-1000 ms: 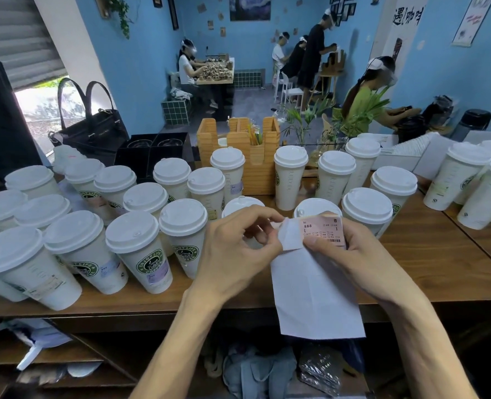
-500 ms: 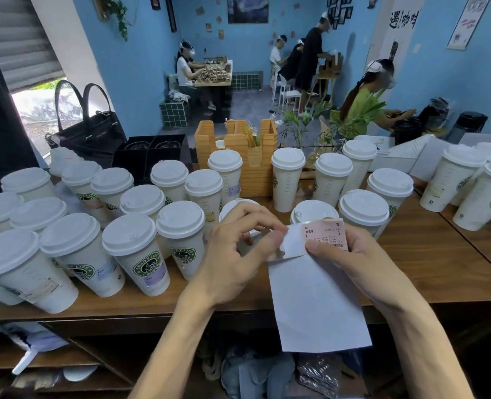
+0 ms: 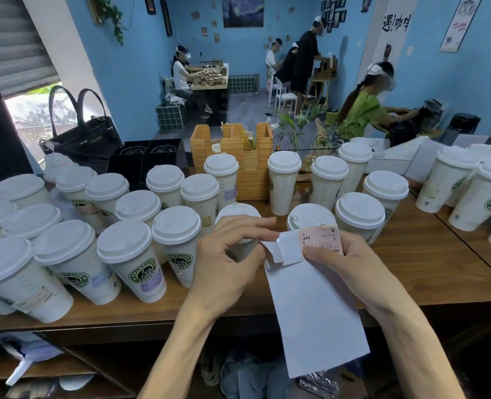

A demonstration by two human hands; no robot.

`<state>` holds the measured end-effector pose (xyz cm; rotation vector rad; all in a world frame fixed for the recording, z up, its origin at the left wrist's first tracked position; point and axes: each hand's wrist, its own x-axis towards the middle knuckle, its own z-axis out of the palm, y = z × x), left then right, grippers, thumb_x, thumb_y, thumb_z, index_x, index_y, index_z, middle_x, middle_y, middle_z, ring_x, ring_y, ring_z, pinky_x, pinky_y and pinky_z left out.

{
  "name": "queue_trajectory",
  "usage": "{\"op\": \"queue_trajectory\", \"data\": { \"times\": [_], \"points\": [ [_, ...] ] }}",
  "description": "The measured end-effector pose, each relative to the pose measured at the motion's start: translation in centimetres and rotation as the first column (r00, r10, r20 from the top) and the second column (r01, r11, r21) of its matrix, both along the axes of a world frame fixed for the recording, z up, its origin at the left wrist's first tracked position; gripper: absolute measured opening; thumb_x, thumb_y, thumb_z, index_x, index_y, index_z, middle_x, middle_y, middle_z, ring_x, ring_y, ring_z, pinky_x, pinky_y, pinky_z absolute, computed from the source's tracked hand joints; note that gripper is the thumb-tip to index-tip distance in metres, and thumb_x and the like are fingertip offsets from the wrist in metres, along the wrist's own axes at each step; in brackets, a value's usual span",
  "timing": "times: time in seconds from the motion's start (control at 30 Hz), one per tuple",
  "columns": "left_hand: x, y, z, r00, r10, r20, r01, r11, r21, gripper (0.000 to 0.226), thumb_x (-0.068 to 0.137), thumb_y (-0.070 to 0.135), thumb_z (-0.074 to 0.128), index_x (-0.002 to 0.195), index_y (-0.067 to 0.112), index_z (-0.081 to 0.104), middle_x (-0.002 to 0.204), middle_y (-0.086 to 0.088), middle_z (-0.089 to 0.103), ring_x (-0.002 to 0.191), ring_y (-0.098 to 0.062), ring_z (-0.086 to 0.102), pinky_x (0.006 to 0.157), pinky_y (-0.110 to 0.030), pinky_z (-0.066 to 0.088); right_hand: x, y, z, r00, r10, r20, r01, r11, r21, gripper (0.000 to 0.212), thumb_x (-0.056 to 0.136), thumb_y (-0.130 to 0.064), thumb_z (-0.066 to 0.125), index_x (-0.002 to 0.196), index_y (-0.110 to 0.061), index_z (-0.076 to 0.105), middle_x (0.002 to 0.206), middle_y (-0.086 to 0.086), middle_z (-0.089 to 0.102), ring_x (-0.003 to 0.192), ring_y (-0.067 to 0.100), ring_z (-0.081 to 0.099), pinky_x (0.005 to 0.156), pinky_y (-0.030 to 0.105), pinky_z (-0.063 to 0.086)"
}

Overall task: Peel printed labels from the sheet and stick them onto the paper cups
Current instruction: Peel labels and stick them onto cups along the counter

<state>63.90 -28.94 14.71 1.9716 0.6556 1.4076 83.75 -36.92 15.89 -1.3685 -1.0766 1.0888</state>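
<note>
Landmark: the wooden holder (image 3: 251, 168) at the back of the counter (image 3: 428, 266).

Left of the holder stand about fourteen lidded cups (image 3: 129, 254) packed in rows; a few at the far left edge are cut off, so the count is not exact. Several show a green round logo and a small label on the side. Behind them, further left of the holder, sit one black handbag (image 3: 86, 136) and one black tray (image 3: 143, 156) with two round wells.

Just in front of the holder are two cups, mostly hidden by the hands. The left hand (image 3: 227, 263) hovers in front of the holder, its thumb and forefinger pinching the peeled corner of a white strip (image 3: 276, 250) at the top of the sheet (image 3: 316, 312); the other fingers are curled. The sheet hangs down past the counter's front edge. One pink label (image 3: 320, 240), printed with "888", sits at the sheet's top right corner.

The right hand (image 3: 351, 263), right of the left hand, grips the sheet's top edge, its thumb pressed just under the label and its fingers behind the paper.

Right of the holder, six cups stand near it in two rows. Well apart, at the counter's far right, about five more cluster, partly cut off.

Beyond the holder, five people work in the blue room.
</note>
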Motion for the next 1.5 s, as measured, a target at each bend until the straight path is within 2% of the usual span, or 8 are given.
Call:
{"op": "queue_trajectory", "data": {
  "times": [0.2,0.37,0.47,0.57,0.77,0.9,1.2,1.5],
  "points": [
    [-0.9,-0.4,1.1,0.979,-0.084,0.186,0.124,0.969,-0.212,0.025,0.083,0.016,0.074,0.089,0.04,0.078,0.096,0.005,0.079,0.096,-0.013,0.073,0.086,-0.022,0.054,0.6,-0.7,-0.1,0.998,-0.055,0.023,0.055,0.998,0.015,0.019,0.096,-0.01,0.066,0.099,-0.023,0.079,0.095,0.003,0.08,0.085,0.016,0.076,0.074,0.027,0.054],
    [-0.6,-0.4,1.9,0.957,-0.151,0.249,0.215,0.943,-0.252,0.021,0.087,0.008,0.062,0.092,0.025,0.074,0.091,-0.017,0.074,0.088,-0.026,0.074,0.079,-0.026,0.054,1.6,-1.3,0.2,0.991,-0.096,0.094,0.089,0.993,0.078,0.016,0.095,-0.015,0.07,0.096,-0.027,0.08,0.097,0.002,0.079,0.091,0.018,0.075,0.083,0.034,0.055],
    [0.5,-0.4,2.0,0.966,-0.179,0.187,0.228,0.932,-0.283,0.022,0.087,0.023,0.06,0.095,0.033,0.078,0.089,-0.011,0.067,0.08,-0.033,0.069,0.072,-0.029,0.054,2.4,-2.0,0.1,0.992,-0.123,-0.023,0.125,0.988,0.088,0.016,0.089,-0.023,0.072,0.101,-0.02,0.081,0.1,0.009,0.08,0.092,0.024,0.077,0.081,0.037,0.06],
    [1.7,-0.4,1.9,0.964,-0.212,0.16,0.252,0.919,-0.303,0.029,0.091,0.01,0.058,0.105,0.024,0.08,0.093,-0.012,0.056,0.068,-0.023,0.063,0.065,-0.018,0.052,3.6,-2.9,0.0,0.974,-0.216,-0.065,0.222,0.97,0.099,0.015,0.085,-0.02,0.073,0.096,-0.017,0.082,0.097,0.011,0.08,0.086,0.024,0.077,0.07,0.03,0.062],
    [3.6,-0.8,1.6,0.97,-0.212,0.118,0.239,0.92,-0.31,0.049,0.093,-0.007,0.067,0.124,0.031,0.071,0.1,0.015,0.069,0.075,-0.004,0.062,0.067,-0.02,0.054,7.5,-5.2,-0.4,0.89,-0.454,0.027,0.447,0.884,0.136,0.018,0.088,-0.008,0.077,0.102,-0.019,0.078,0.094,-0.001,0.081,0.083,0.013,0.076,0.067,0.021,0.06],
    [5.8,-1.0,1.0,0.964,-0.161,0.209,0.229,0.907,-0.354,0.048,0.09,0.0,0.073,0.119,0.038,0.073,0.102,0.003,0.076,0.082,-0.011,0.066,0.072,-0.032,0.056,11.4,-6.6,-1.4,0.812,-0.582,0.034,0.574,0.808,0.131,0.013,0.092,-0.013,0.074,0.1,-0.023,0.079,0.097,-0.003,0.081,0.09,0.019,0.075,0.08,0.035,0.058],
    [15.4,-3.3,1.5,0.931,-0.197,0.307,0.32,0.846,-0.427,0.036,0.087,-0.001,0.076,0.109,0.028,0.071,0.094,0.0,0.079,0.09,-0.015,0.074,0.068,-0.029,0.058,18.3,-7.5,-3.4,0.74,-0.671,-0.046,0.672,0.738,0.055,0.015,0.101,-0.023,0.065,0.102,-0.018,0.079,0.103,0.008,0.08,0.095,0.03,0.074,0.09,0.045,0.057],
    [22.8,-4.4,-0.4,0.952,-0.208,0.226,0.295,0.825,-0.482,0.025,0.09,0.008,0.078,0.107,0.024,0.069,0.092,0.003,0.078,0.054,-0.025,0.071,0.041,-0.024,0.047,23.3,-7.4,-6.4,0.671,-0.74,0.055,0.738,0.673,0.043,0.012,0.097,-0.028,0.07,0.108,-0.025,0.075,0.102,-0.007,0.079,0.1,0.02,0.074,0.095,0.045,0.057]
  ]
}}
